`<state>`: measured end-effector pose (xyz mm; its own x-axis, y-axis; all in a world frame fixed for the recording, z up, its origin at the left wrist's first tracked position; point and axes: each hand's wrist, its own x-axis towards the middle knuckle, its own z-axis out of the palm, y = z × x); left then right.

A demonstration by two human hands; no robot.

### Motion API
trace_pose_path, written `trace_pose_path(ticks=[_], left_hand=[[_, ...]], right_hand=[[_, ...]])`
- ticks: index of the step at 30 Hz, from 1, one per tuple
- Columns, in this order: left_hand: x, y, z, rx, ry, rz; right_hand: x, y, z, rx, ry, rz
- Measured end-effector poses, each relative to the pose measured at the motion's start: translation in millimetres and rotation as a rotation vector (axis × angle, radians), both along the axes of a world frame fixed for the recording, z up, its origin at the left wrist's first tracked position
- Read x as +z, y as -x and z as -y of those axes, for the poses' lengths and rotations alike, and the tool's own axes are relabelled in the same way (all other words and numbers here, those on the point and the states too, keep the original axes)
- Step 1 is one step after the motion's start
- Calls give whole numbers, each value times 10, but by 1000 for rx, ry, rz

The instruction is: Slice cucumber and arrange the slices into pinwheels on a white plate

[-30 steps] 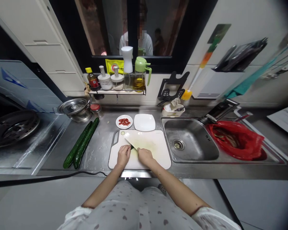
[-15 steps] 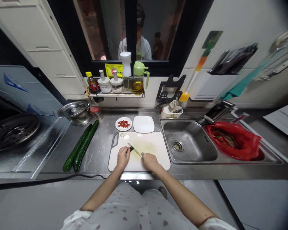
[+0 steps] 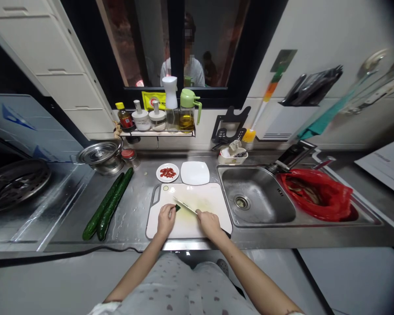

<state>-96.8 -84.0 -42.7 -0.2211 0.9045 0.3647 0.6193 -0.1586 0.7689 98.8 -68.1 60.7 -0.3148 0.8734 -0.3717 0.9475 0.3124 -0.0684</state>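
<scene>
On the white cutting board (image 3: 213, 199), my left hand (image 3: 166, 220) has its fingers bent around a small dark green cucumber piece (image 3: 177, 208). My right hand (image 3: 210, 224) is closed on the handle of a knife (image 3: 186, 205). The blade points to the left and lies just beyond the cucumber piece; whether they touch I cannot tell. A round slice (image 3: 166, 188) lies near the board's top left corner. Behind the board are a small plate (image 3: 159, 176) with chopped red bits and a bare white square plate (image 3: 195, 173).
Two whole cucumbers (image 3: 113, 205) lie left of the board. A lidded steel pot (image 3: 100, 155) and a red-lidded jar (image 3: 130, 157) stand behind them. To the right is the sink (image 3: 259, 197), with a red plastic bag (image 3: 335, 197) beside it. Above, a shelf (image 3: 157, 133) carries several condiment bottles.
The knife blade has shifted slightly away from my left fingers, and more of the cucumber piece shows. Both hands stay over the board. The whole view has shifted a little.
</scene>
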Motion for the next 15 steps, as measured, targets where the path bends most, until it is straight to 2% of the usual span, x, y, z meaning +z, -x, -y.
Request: trace_pose_path(ticks=[2,5,7,12,15], left_hand=[[31,10,20,95,17,77],[147,58,2,313,48,165],[280,98,-56,347,50,133],[634,106,-264,14,164,-157],[714,59,-331,-124,264,-282]], right_hand=[[-1,-8,11,-3,-17,5],[-7,-20,14,-2,-60,16],[-14,-22,5,5,-94,17],[-19,-2,-19,11,-134,-9],[-17,4,-23,7,-134,-21]])
